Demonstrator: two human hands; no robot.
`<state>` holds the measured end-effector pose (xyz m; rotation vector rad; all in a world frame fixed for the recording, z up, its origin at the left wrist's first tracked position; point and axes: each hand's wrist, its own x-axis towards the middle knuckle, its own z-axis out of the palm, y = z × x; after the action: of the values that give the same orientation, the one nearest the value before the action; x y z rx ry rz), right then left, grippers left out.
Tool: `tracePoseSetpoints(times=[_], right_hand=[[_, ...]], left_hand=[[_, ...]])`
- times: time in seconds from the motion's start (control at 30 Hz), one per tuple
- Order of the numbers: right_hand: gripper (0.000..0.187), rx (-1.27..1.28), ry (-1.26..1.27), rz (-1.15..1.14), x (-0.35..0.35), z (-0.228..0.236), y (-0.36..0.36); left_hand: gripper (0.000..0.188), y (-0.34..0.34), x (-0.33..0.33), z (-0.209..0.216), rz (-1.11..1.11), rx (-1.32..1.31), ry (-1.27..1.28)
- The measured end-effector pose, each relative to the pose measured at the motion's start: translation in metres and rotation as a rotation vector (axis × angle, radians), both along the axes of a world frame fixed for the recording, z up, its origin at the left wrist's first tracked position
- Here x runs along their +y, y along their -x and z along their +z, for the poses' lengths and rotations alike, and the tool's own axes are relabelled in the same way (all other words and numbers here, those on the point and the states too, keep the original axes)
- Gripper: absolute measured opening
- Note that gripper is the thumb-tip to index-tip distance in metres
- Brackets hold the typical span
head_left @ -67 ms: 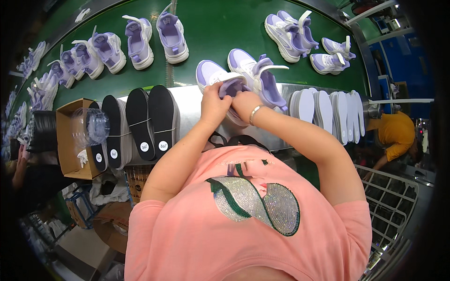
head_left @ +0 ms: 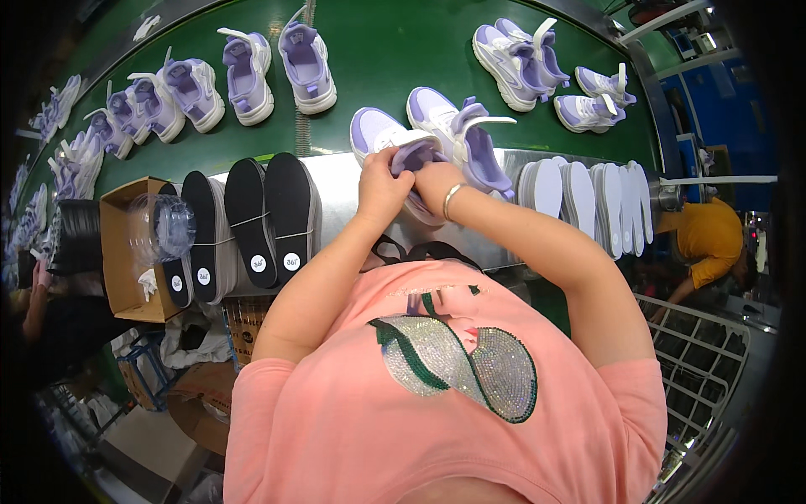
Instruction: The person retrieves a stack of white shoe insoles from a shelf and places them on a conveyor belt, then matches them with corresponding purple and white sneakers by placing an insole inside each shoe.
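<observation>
A purple-and-white sneaker (head_left: 374, 131) is tilted in front of me, its toe pointing away. My left hand (head_left: 384, 186) grips the left side of its opening, thumb bent toward the lining. At the heel side, my right hand (head_left: 437, 186) is closed on the collar, its fingertips hidden inside the shoe. Whether an insole is inside cannot be made out. A matching sneaker (head_left: 460, 139) with its white strap raised stands just right of it, beside my right hand.
Stacks of black insoles (head_left: 250, 223) and an open cardboard box (head_left: 126, 252) with clear plastic lie left. White insole stacks (head_left: 576, 202) stand right, along the metal ledge (head_left: 337, 220). More sneakers (head_left: 307, 67) line the green belt (head_left: 378, 50). A person in yellow (head_left: 710, 239) bends at far right.
</observation>
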<state>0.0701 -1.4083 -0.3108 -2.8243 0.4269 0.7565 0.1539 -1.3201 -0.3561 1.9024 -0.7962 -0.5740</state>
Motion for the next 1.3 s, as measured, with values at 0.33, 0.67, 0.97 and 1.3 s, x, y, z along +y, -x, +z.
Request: tracePoseSetpoints(times=[0.33,0.67,0.97,1.3], right_hand=[[0.021,0.013,-0.085,-0.119,-0.004,-0.023,0.008],[0.029,0.336,-0.041,-0.135,-0.016,-0.035,-0.015],[0.026,0.375,-0.079,0.088,-0.013,0.013,0.000],[0.028,0.110,-0.239,-0.057,-0.015,-0.001,0.044]], left_hand=[[0.047,0.002,-0.005,-0.003,-0.044,0.003,0.020],[0.047,0.005,-0.007,-0.004,-0.075,0.003,0.007],[0.041,0.012,-0.008,0.003,-0.039,-0.055,0.003],[0.040,0.018,-0.009,-0.003,-0.016,-0.008,0.066]])
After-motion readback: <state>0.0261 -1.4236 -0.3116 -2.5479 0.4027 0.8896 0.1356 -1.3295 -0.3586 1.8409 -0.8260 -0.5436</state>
